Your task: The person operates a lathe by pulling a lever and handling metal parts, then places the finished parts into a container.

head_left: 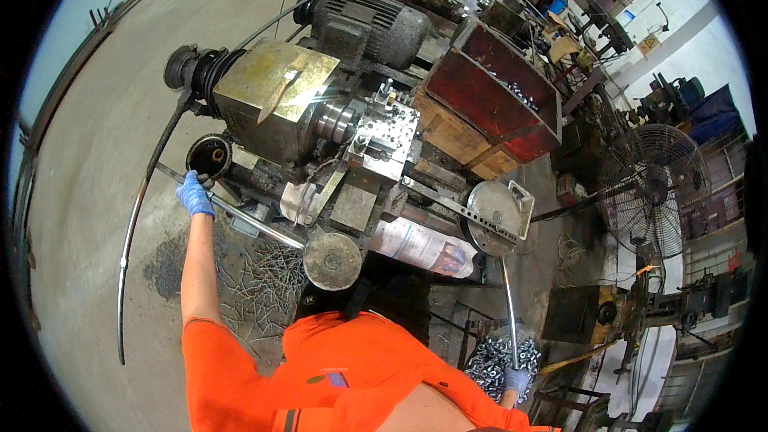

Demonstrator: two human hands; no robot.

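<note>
My left hand (pixel 194 194), in a blue glove, is closed around a long metal lever (pixel 264 226) that slopes down to a round metal disc (pixel 331 262). Right beside those fingers sits a dark round pot (pixel 210 157) with a ring-shaped piece inside. At the lower right, my gloved right hand (pixel 516 382) appears closed on the end of another steel lever (pixel 510 304), over a heap of small metal parts (pixel 490 362). Between my arms stands a greasy lathe-like machine, with a shiny chuck (pixel 334 122) and a metal tool block (pixel 386 141).
A red metal bin (pixel 488 100) with small parts stands on wood behind the machine. An electric motor (pixel 370 26) is at the back. Thin metal rods and shavings (pixel 260 288) litter the floor at left. A large caged fan (pixel 654 190) stands at right.
</note>
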